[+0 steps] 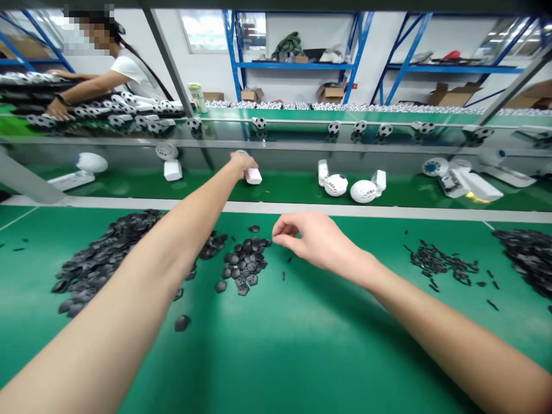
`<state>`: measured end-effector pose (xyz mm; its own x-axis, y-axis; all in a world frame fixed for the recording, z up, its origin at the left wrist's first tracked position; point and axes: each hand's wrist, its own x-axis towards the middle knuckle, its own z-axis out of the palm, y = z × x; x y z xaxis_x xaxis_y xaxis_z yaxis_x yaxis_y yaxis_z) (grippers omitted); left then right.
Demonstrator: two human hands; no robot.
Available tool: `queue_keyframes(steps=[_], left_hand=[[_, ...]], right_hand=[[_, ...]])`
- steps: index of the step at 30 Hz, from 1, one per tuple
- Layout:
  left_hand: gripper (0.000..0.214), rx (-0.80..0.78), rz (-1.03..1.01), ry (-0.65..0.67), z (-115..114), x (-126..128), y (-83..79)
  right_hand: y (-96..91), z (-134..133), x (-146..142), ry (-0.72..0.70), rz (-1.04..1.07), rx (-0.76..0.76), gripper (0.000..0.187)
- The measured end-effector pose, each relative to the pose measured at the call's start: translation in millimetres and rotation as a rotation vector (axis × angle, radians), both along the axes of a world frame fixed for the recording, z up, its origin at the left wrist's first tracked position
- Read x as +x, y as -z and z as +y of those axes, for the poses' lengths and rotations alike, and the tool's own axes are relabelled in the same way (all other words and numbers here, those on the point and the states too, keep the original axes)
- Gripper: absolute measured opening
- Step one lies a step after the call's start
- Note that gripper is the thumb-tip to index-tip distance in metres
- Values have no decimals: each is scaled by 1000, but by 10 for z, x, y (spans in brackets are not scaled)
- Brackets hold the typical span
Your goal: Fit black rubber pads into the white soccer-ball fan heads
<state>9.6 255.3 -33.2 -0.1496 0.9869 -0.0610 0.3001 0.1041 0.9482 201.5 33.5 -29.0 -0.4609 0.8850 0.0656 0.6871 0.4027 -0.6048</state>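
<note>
Head view, assembly bench. The left hand (244, 163) reached past the far edge of the green table (276, 356) onto the near belt (284, 187) and was closed around a white fan (253, 175), which lay on that belt just beyond the table's far edge, near its middle. The right hand (311, 237) hovered over the middle of the table with thumb and forefinger narrowly pinched. Whether a piece lay between them could not be told.

Black pieces lay on the table in four groups:
- a large heap (101, 253) toward the left edge;
- a small heap (244, 261) at the middle, just beside the right hand;
- a scatter of thin slivers (440, 264) toward the right;
- a heap (526, 259) at the right edge.

One lone piece (181, 323) lay nearer the front edge.

Four other fans could be counted singly on the near belt: one at the left (81, 169), one beside it (171, 162), and a pair (350, 186) right of the held fan. A cluster (463, 181) at the right could not be counted.

At least six football-patterned heads (259, 122) stood spaced along the upper belt. A co-worker's hand (58, 109) rested at that belt's left end. A red label (351, 86) on the shelf was too small to read.
</note>
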Motion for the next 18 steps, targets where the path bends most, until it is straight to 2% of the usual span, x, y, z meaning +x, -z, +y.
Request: queue_keyframes(steps=[4, 6, 11, 18], left_hand=[[15, 6, -238, 73, -229, -259, -124], [17, 44, -335, 84, -385, -352, -204], [31, 178, -497, 50, -902, -428, -390], [30, 204, -545, 141, -1728, -452, -667]], right_hand=[[194, 92, -99, -29, -104, 29, 12], [236, 121, -165, -41, -146, 43, 11], [224, 111, -266, -43, -236, 66, 10], [188, -27, -106, -51, -249, 8, 10]])
